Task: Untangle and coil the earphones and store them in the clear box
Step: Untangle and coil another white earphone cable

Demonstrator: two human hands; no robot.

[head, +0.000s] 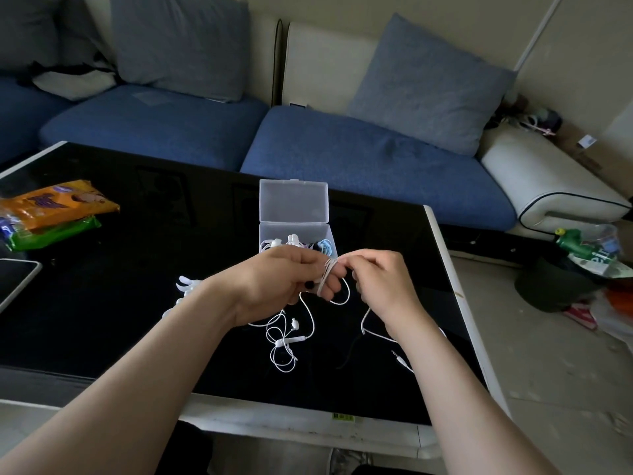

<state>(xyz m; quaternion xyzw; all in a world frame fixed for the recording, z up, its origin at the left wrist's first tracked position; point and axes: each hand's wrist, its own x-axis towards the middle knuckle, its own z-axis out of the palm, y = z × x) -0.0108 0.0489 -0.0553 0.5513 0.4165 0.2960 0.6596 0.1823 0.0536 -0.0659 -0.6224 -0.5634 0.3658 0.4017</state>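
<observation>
Mid-coil, not yet storing. Left hand [274,286] curled, with several turns of thin white earphone cable [327,272] wrapped round its fingers and the thumb lying against the turns. Right hand [383,286] just beside it, fingertips pinching the same cable and feeding the loop. Both held above the glossy black table top [137,303], in front of the small clear plastic box [294,230].

Box open, lid standing upright at the back. Coiled white and pale blue sets already inside, so partly filled.

Unwound tail [287,351] lying in loose crossing loops on the table below the hands, with the white inline remote [298,338] and one earbud [294,324] in it. Another white run trailing under the right wrist; cannot tell if same set. Thin black cable [349,354] nearby.

Next, by judgement: lift the tail clear, shake out the crossings before they tighten, wind on, slip the coil off without it springing, drop it into the free space in the box. Risk: remote snagging in a loop.
</observation>
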